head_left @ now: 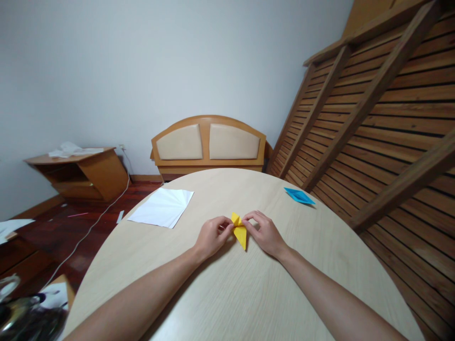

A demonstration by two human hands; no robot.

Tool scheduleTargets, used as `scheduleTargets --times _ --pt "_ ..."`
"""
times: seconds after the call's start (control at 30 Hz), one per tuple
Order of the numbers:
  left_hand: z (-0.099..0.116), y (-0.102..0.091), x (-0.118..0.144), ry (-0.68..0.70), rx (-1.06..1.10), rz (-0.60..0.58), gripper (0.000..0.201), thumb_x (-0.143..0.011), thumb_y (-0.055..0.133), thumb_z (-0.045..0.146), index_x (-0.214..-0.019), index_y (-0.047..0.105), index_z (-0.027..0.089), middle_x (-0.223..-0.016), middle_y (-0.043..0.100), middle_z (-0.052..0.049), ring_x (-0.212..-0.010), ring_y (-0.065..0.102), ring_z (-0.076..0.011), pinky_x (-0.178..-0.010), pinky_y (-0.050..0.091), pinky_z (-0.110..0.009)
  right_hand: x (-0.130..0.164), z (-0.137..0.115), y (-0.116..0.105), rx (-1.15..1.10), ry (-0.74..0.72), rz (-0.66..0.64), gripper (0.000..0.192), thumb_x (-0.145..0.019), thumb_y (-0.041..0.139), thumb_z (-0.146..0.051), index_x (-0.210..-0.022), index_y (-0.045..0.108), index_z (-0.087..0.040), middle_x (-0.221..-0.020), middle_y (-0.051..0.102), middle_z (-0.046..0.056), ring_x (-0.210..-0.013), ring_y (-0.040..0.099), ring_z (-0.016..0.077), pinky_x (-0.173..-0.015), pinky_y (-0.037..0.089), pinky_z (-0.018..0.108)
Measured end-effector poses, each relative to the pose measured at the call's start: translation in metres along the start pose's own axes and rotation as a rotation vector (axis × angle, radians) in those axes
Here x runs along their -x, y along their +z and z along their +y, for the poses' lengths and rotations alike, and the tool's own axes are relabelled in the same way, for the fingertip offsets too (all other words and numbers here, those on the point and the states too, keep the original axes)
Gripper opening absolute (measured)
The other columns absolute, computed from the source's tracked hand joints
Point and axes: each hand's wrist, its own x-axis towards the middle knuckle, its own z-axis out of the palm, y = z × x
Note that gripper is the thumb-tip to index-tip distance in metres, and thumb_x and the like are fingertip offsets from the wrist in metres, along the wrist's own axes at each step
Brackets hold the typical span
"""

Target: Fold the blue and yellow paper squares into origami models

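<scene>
Folded paper (pixel 240 230) between hands, on table (pixel 220 293)

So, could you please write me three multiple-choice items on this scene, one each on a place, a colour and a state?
1. Where does the white paper lie on the table?
A. left of the hands
B. right of the hands
C. under the hands

2. What colour is the folded paper between the hands?
A. green
B. yellow
C. red

3. How is the blue paper at the right?
A. held up
B. crumpled
C. lying untouched

Answers: 1 A, it lies beyond the left hand. 2 B, both hands pinch a yellow piece. 3 C, it lies apart from the right hand.
</scene>
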Motion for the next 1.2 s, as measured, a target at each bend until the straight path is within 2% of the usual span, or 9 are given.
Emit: scheduleTargets --times 0.27,0.57,1.2 --pt "-0.0017 0.0012 0.0004 0.007 -0.031 -0.004 0.02 -0.093 0.055 0.031 -0.089 0.068 0.017 -0.086 0.073 -0.004 -0.071 0.066 -0.0147 -0.065 0.051 -0.024 0.001 -0.002 0.0013 0.032 -0.072 0.059 0.005 -0.094 0.059 -0.021 -0.096 0.063 -0.023 -0.094 0.069 0.004 -0.093 0.063 0.0223 -0.086 0.05 0.04" --pt "-0.0005 -0.0003 0.0024 0.046 -0.061 -0.037 0.019 -0.092 0.055 0.029 -0.088 0.069 0.017 -0.084 0.073 -0.005 -0.073 0.065 -0.0154 -0.068 0.051 -0.024 0.001 -0.004 0.0018 0.045 -0.155 0.102 0.005 -0.093 0.061 -0.02 -0.092 0.065 -0.024 -0.089 0.071 0.004 -0.087 0.065 0.0218 -0.082 0.05 0.04" --pt "0.0007 -0.0026 0.0027 0.117 -0.143 -0.024 0.018 -0.092 0.056 0.028 -0.09 0.071 0.019 -0.085 0.073 -0.004 -0.073 0.065 -0.0154 -0.069 0.05 -0.025 0.0008 -0.0095 -0.0016 0.122 -0.273 0.062 0.01 -0.093 0.063 -0.022 -0.098 0.071 -0.026 -0.092 0.074 0.003 -0.086 0.066 0.0204 -0.08 0.048 0.039"
